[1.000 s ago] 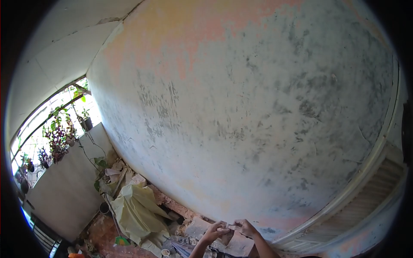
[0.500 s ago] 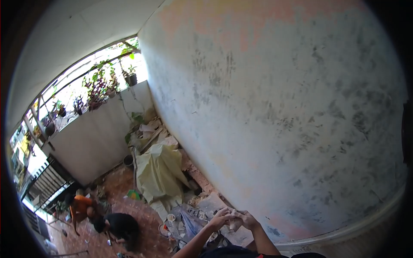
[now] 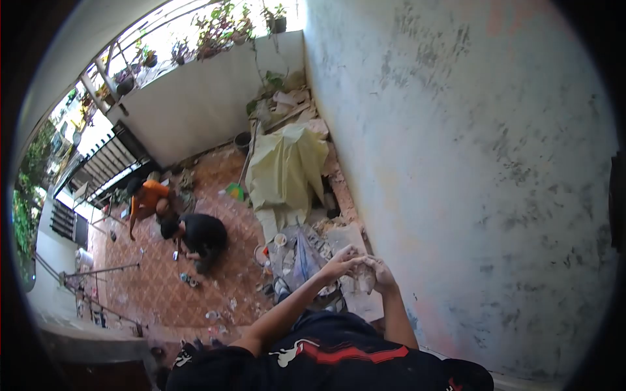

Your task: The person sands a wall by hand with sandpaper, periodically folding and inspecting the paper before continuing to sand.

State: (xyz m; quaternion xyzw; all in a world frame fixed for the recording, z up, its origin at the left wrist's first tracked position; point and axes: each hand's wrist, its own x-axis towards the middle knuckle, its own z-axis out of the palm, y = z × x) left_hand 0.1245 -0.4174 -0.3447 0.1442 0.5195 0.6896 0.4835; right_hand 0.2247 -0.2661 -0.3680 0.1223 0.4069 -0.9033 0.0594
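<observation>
My left hand and my right hand meet in front of my body, both coated in pale dust. Their fingers are bent and pressed together. A pale, whitish shape shows between and below the fingers; whether it is a held thing or dusty fingers I cannot make out. Beneath the hands lies a pale flat board among rubble. To the right rises the wall, white with dark scuffs and patches. A bluish-purple sack or cloth lies to the left of my hands.
A yellowish sheet covers a heap by the wall. Two people crouch on the tiled floor, one in orange, one in black. A green dustpan, a dark bucket and a low wall with potted plants stand beyond.
My view has tilted down and turned left, so more floor and my dark shirt show. My hands stay together, their fingers slightly shifted. The crouching people remain in about the same place.
</observation>
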